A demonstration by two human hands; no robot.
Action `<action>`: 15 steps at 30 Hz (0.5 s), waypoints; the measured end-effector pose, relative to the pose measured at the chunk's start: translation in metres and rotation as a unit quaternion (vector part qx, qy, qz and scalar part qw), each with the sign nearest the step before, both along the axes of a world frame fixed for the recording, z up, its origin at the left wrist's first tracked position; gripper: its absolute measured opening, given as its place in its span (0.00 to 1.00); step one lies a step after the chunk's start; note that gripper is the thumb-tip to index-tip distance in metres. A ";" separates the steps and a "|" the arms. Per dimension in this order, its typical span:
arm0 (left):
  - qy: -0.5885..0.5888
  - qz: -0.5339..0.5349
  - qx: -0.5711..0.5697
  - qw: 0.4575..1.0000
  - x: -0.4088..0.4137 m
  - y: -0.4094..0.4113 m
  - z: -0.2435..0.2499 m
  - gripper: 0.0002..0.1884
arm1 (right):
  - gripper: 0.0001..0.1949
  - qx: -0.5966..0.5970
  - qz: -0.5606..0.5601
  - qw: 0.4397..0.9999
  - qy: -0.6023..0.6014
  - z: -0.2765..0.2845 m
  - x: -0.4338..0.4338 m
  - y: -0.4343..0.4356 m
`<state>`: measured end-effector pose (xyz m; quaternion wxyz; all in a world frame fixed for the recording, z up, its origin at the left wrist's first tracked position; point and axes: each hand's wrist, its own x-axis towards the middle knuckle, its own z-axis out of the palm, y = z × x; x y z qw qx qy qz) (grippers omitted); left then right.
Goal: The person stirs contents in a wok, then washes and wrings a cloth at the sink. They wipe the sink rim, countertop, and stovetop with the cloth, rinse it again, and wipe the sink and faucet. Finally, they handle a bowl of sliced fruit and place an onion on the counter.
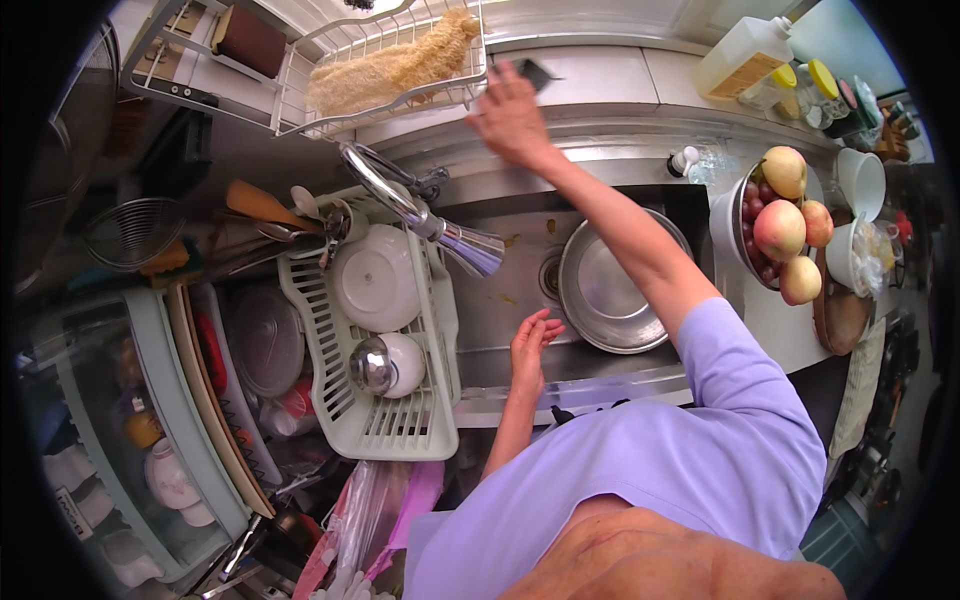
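My right hand [514, 116] reaches across the sink to the back ledge, beside the right end of a white wire rack [484, 45]. A small dark, blurred object [534, 73] lies at its fingertips; whether the fingers grip it is unclear. Over the front of the steel sink [495, 300], my left hand [531, 349] hangs with loosely bent fingers and nothing visible in it. A round metal basin [574, 322] stands in the sink near the drain, partly hidden by my right forearm. The chrome faucet [420, 217] with its spray head hangs over the sink's left side.
A dish rack [442, 442] holds white bowls [375, 277] and utensils left of the sink. A loofah [397, 67] lies in the wire rack. At right stand a bowl of apples and grapes [780, 229] and a plastic jug [742, 60]. Food scraps dot the sink floor.
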<state>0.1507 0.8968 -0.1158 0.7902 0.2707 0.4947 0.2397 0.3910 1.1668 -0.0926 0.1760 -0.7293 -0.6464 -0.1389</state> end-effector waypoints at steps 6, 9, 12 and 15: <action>0.003 -0.011 0.011 1.000 0.001 0.005 -0.004 0.17 | 0.16 -0.071 0.217 0.954 0.193 0.003 -0.047 0.042; -0.007 -0.028 0.018 0.999 0.006 0.010 -0.006 0.17 | 0.18 0.061 0.228 0.966 0.103 0.004 -0.016 0.032; -0.019 -0.040 0.022 0.999 0.015 0.015 -0.007 0.17 | 0.21 0.102 0.077 0.992 -0.012 -0.002 0.060 -0.013; -0.023 -0.072 0.018 0.997 0.022 0.014 -0.006 0.17 | 0.22 0.069 -0.100 0.992 -0.041 -0.008 0.146 -0.076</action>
